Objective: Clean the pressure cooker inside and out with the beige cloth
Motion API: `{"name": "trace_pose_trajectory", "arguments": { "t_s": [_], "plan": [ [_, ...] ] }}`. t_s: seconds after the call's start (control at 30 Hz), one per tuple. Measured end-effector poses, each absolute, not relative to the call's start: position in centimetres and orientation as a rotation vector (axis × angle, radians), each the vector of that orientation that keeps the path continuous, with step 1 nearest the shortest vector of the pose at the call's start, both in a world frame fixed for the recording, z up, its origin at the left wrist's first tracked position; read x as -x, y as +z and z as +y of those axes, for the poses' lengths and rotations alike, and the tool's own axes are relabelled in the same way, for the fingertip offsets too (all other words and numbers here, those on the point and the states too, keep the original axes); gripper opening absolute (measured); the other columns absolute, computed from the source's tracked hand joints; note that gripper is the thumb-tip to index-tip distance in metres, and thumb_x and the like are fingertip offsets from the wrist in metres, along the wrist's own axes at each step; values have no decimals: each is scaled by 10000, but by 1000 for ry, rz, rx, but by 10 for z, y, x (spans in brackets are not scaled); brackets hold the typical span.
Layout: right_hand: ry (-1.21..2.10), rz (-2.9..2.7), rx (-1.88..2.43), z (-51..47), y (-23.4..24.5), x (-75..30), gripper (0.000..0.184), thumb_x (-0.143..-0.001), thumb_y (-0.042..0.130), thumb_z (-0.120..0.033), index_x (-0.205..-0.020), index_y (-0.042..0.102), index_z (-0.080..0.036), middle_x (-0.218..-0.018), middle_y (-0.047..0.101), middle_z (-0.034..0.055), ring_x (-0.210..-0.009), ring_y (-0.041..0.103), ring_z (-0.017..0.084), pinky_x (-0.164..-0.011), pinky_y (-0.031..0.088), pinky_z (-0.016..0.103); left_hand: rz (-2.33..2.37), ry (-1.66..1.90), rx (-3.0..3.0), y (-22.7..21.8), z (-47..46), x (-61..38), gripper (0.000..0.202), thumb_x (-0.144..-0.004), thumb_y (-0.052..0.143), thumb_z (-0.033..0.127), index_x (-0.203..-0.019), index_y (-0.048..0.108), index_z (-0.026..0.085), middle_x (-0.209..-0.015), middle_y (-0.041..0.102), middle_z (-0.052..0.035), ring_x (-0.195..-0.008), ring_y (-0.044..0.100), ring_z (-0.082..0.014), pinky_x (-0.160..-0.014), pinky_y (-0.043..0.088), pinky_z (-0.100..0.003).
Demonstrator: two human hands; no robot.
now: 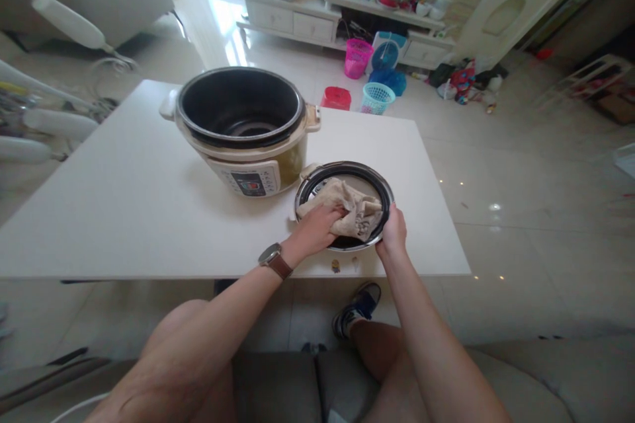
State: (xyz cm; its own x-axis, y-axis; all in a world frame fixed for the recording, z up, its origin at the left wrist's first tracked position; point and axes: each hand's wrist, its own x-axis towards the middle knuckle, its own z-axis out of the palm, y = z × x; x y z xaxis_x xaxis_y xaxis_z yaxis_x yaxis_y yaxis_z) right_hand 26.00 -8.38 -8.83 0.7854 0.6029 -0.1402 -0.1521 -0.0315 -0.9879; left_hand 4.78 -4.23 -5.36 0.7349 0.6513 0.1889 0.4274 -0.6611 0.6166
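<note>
- Counter [124,218]: we noted its front edge just short of the lid, bare room broad to the left, a narrower strip to the right.
- Cooker [243,149]: stood open-topped, behind and left of the lid; we could not tell whether the two touched.
- Lid [366,186]: lay on the counter near the front edge, round, so no long axis.
- Right hand [395,231]: nearer the lid's right rim, fingers gripping it there.
- Left hand [317,230]: reached in over the lid's near-left rim, fingers curled into the cloth.
- Cloth [361,215]: bunched inside the lid's dark ring, spread roughly left to right, mostly beyond and right of the left fingers.
</note>
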Motion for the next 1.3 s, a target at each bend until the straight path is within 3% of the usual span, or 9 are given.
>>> {"name": "trace_pose_trajectory", "arguments": {
  "t_s": [0.2,0.33,0.47,0.67,0.77,0.9,0.97,1.13,1.3],
  "plan": [
    [528,-368,1596,-84,-71,-244,468,-888,595,-705,-930,618,-239,-903,673,-4,-922,642,198,-842,538,340,772,605,-2267,-54,-50,-47,370,-957,583,186,-1276,768,215,-1445,710,-125,-1415,604,-300,-1241,447,-470],
    [459,-483,1622,-88,-62,-242,502,-881,595,-721,-970,640,-229,-910,664,4,-941,612,201,-875,499,341,901,704,-1878,-55,-51,-49,306,-990,642,369,-1199,802,214,-1362,762,-132,-1334,672,-333,-1206,482,-511],
    [458,-560,1643,-90,-58,-245,541,-862,597,-755,-971,648,-228,-857,636,-12,-914,583,196,-875,473,335,1029,1108,-1292,-54,-39,-53,449,-928,733,506,-1223,774,170,-1282,794,-146,-1267,712,-346,-1209,475,-550],
    [457,-520,1653,-94,-54,-242,483,-885,583,-702,-985,648,-234,-924,673,1,-938,591,195,-885,471,333,1170,1585,-1060,-42,-35,-63,355,-965,708,480,-1169,760,195,-1283,781,-119,-1331,677,-294,-1282,399,-493],
    [452,-511,1666,-97,-53,-240,445,-897,580,-669,-977,646,-236,-916,669,-2,-930,587,193,-876,469,329,1129,1448,-1397,-42,-40,-71,299,-976,680,383,-1191,766,194,-1297,773,-138,-1342,663,-317,-1265,417,-518],
    [445,-557,1654,-101,-54,-241,448,-908,575,-666,-986,645,-231,-896,647,-13,-902,568,184,-869,460,327,1046,1147,-1722,-51,-43,-87,393,-990,633,298,-1363,712,200,-1469,689,-155,-1447,579,-330,-1261,414,-523],
    [441,-591,1642,-103,-55,-242,456,-914,575,-670,-998,646,-228,-897,639,-16,-898,561,181,-864,455,323,978,1042,-1842,-55,-44,-95,431,-1016,593,298,-1425,681,196,-1552,632,-157,-1502,528,-320,-1295,361,-522],
    [443,-635,1600,-103,-56,-243,425,-921,581,-644,-1014,643,-235,-945,653,-14,-942,584,180,-896,459,314,917,779,-2104,-60,-53,-101,440,-1043,527,286,-1457,670,245,-1601,599,-137,-1569,445,-320,-1358,81,-624],
    [523,-548,1552,-96,-57,-245,406,-885,605,-633,-984,624,-240,-928,661,-13,-925,607,185,-871,490,320,742,573,-2232,-50,-58,-90,474,-1025,537,270,-1484,654,282,-1625,581,-109,-1566,458,-297,-1364,79,-595]
  ]
}}
